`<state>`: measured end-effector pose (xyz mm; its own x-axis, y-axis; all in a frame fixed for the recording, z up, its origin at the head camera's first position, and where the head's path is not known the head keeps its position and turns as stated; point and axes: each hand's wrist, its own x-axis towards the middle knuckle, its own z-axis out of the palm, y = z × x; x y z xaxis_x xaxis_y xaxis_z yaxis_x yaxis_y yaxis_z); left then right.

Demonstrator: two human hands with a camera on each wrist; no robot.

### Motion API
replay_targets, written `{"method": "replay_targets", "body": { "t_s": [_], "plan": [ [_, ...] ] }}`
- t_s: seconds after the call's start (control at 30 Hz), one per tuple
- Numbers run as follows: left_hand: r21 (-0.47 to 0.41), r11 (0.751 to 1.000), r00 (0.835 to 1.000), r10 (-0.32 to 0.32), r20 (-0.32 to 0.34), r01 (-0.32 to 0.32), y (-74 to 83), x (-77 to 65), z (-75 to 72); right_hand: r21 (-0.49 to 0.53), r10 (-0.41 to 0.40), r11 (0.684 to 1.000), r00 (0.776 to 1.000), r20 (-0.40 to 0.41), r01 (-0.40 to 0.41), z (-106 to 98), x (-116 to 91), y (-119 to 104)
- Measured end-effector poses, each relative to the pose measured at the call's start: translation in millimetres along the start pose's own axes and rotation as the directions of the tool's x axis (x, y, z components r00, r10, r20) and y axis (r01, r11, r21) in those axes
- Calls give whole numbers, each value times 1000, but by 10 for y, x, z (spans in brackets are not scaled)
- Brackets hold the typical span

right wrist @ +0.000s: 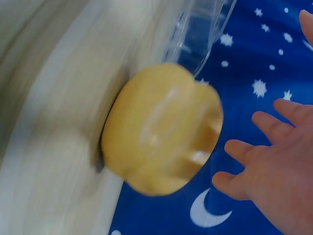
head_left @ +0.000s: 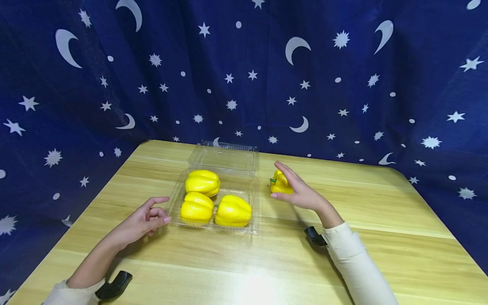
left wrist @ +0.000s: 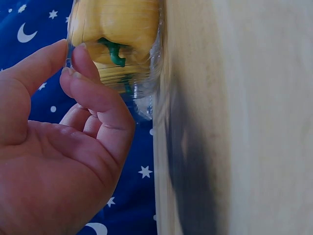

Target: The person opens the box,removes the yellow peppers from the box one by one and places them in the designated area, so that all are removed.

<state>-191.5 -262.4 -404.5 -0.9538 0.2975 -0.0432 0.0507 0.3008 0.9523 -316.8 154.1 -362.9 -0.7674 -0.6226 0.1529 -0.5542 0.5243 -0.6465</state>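
A hinged clear plastic container (head_left: 253, 207) lies with its lid (head_left: 225, 159) folded back, holding three yellow bell peppers, among them the front right one (head_left: 233, 211). My left hand (head_left: 142, 221) is at its left side, thumb and forefinger spread and the other fingers loosely curled. In the left wrist view its fingertips (left wrist: 73, 73) are right at the clear rim. Another yellow bell pepper (right wrist: 161, 129) with a green stem lies on the table right of the container. My right hand (head_left: 299, 190) hovers beside it, fingers spread; the right wrist view shows a gap between them.
The container and the loose pepper lie on a light wooden table (head_left: 213, 258). A dark blue curtain (head_left: 263, 51) with moons and stars hangs along the table's back and sides. A black wrist-worn device (head_left: 315, 236) sits under each forearm.
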Motion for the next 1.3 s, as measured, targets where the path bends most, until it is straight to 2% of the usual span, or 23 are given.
{"method": "replay_targets", "body": {
  "t_s": [0.47, 0.8, 1.0, 1.3],
  "plan": [
    [0, 1000, 1000, -9, 4, 9, -13, 21, -2, 10, -60, 998, 994, 88, 60, 269, 39, -338],
    [1, 1000, 1000, -7, 0, 7, -25, 5, -7, -8, -58, 998, 981, 187, 60, 509, 74, -487],
    [-6, 1000, 1000, -3, 6, 3, -16, -14, -16, -51, -77, 994, 970, 231, 92, 624, 114, -534],
    [12, 1000, 1000, -4, 3, 4, -10, -9, -13, -89, -94, 989, 968, 234, 117, 688, 130, -505]
  ]
}}
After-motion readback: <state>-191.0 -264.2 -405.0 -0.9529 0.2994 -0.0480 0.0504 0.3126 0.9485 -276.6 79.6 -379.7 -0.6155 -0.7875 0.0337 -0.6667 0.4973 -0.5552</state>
